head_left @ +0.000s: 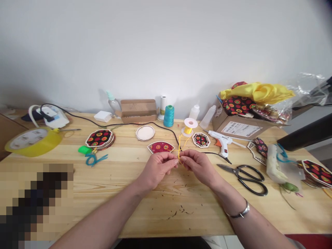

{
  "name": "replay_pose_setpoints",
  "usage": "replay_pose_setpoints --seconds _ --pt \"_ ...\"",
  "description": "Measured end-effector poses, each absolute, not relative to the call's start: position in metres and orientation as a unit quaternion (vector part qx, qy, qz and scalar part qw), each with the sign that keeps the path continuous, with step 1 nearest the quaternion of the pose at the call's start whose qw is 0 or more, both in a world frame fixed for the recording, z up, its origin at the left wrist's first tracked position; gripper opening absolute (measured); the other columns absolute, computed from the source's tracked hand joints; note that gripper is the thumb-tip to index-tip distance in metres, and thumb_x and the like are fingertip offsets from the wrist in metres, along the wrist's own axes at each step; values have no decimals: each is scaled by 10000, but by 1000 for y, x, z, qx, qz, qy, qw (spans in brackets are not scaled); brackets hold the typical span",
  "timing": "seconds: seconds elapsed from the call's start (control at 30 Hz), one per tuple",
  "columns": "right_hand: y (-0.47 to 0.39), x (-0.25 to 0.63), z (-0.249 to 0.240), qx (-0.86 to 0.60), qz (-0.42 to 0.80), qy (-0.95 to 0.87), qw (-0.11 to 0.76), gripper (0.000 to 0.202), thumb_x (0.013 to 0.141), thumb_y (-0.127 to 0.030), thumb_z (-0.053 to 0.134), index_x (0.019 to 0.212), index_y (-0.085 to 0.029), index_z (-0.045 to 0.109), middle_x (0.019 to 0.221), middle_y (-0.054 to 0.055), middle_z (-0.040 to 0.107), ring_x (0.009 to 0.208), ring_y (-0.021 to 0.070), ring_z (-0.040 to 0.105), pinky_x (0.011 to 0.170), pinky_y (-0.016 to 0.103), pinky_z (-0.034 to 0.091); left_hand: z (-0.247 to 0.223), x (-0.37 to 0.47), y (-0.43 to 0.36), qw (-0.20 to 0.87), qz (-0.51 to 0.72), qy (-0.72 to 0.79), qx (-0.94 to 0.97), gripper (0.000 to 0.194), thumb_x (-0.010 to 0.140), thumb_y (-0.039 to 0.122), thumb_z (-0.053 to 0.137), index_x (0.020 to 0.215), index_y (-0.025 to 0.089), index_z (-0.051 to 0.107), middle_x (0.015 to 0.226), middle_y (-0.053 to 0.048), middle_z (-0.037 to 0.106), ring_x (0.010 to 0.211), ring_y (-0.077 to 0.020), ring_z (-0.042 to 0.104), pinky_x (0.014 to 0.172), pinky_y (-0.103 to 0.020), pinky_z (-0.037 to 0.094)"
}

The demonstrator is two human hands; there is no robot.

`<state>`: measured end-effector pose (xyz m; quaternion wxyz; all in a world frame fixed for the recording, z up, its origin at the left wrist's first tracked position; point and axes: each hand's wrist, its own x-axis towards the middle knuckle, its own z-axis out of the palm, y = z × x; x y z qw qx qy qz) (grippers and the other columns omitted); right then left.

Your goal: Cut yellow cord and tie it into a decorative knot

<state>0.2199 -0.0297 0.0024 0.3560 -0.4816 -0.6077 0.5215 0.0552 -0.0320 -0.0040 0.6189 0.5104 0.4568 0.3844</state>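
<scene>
Both hands meet at the middle of the table, pinching a yellow cord point(179, 147). My left hand point(161, 166) has its thumb and forefinger closed on the cord from the left. From the right, my right hand point(197, 166) pinches the same cord, its fingertips almost touching those of the left. Thin strands run from the cord toward a white spool of yellow thread point(188, 130) behind the hands. Just beyond my left hand lies a red patterned fan-shaped piece point(160, 147). The small details between the fingertips are too fine to make out.
Black scissors point(250, 178) and a glue gun point(220, 140) lie to the right, before a cardboard box point(240, 128) of fabric. A teal thread cone point(168, 116) stands near the wall. Patterned pieces point(100, 138), blue scissors point(95, 159) and yellow tape point(33, 141) are at left.
</scene>
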Motion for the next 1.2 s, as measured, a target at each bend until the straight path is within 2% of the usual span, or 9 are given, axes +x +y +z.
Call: replay_pose_setpoints --seconds 0.13,0.23,0.47,0.67,0.8,0.93,1.03,1.13,1.2 --pt "-29 225 4 -498 369 -716 320 143 828 -240 502 776 -186 624 709 15 598 650 132 500 612 255 371 -2 54 -30 609 406 469 494 178 719 320 627 742 145 645 634 9 594 472 -61 397 467 -203 307" --pt "-30 226 4 -516 309 -737 308 191 831 -288 518 687 -185 589 642 9 576 597 133 484 567 251 350 -2 55 -30 601 418 479 485 177 706 321 633 732 148 653 626 11 602 458 -60 392 454 -203 301" --pt "-46 220 6 -504 151 -795 303 209 892 -270 429 789 -182 588 683 47 605 593 142 514 568 260 342 -4 57 -29 595 426 505 457 188 690 336 656 746 157 672 653 -1 643 484 -71 426 449 -197 311" --pt "-55 211 4 -411 -15 -875 254 239 900 -183 401 718 -155 553 603 35 547 535 131 440 529 276 273 -7 59 -30 605 446 512 416 179 646 322 702 723 161 691 595 24 623 478 -66 424 462 -200 301" --pt "-54 207 -2 -367 -89 -899 222 207 853 -112 418 687 -157 534 583 25 519 510 139 402 509 294 242 -5 60 -30 656 449 483 367 183 654 303 698 726 136 675 625 3 643 404 -25 318 400 -191 211" --pt "-53 207 -5 -355 -109 -909 191 202 808 -48 400 697 -150 534 591 27 517 502 142 395 496 300 233 -3 60 -30 703 451 445 324 160 648 269 704 689 124 652 597 1 622 387 -8 254 381 -180 163" --pt "-54 209 0 -354 -92 -909 201 192 838 -102 421 702 -150 548 591 27 522 509 136 409 500 291 254 -3 59 -30 705 457 440 317 149 645 262 710 667 128 645 552 25 573 397 -9 273 389 -171 180" --pt "-55 212 6 -371 -22 -880 295 185 864 -263 468 781 -149 588 698 64 567 636 164 486 577 296 352 -3 60 -30 691 469 452 313 149 624 257 727 675 137 655 538 35 550 424 -22 346 401 -168 219" --pt "-52 215 9 -416 72 -821 384 204 872 -294 462 858 -144 600 824 94 585 773 186 523 680 317 408 -3 60 -29 683 474 462 310 161 609 261 738 687 141 665 542 35 549 446 -33 392 407 -168 241"
